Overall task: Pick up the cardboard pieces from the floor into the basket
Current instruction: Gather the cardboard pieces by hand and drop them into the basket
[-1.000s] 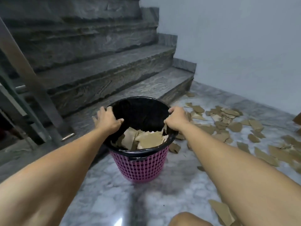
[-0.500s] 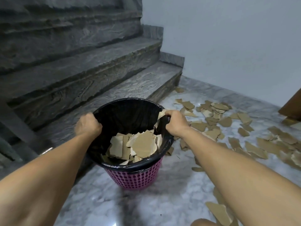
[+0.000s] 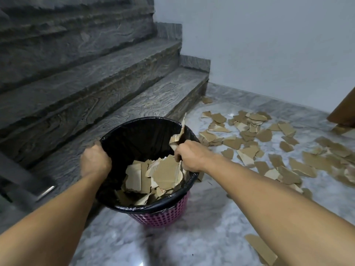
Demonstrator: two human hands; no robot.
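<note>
While both hands grip the basket (image 3: 159,217) by its rim, the job is only partly done. The left hand (image 3: 95,160) has its fingers curled over the rim and the black bag lining (image 3: 134,139) at about nine o'clock. The right hand (image 3: 190,158) clutches the rim at three o'clock, and a few torn cardboard bits (image 3: 178,135) stick up just beyond its knuckles; whether they are pinched in that grip or only propped against the liner, I cannot tell. A heap of cardboard pieces (image 3: 163,173) already lies inside the basket, leaning toward the right wall. Many more scraps (image 3: 247,139) are scattered on the marble floor (image 3: 201,237) from one to three o'clock of the basket, with one larger piece (image 3: 261,248) near the right forearm at five o'clock. Grey stone stairs (image 3: 96,83) rise at eleven o'clock.

These scraps look light, thin and fairly stiff, with ragged torn edges, so they should lift easily but lie flat against the smooth floor. Sliding fingertips under an edge, or gathering several overlapping ones into a pinch, seems the best hold. The basket itself looks light, and gripping it at opposite rim points should keep it level.
</note>
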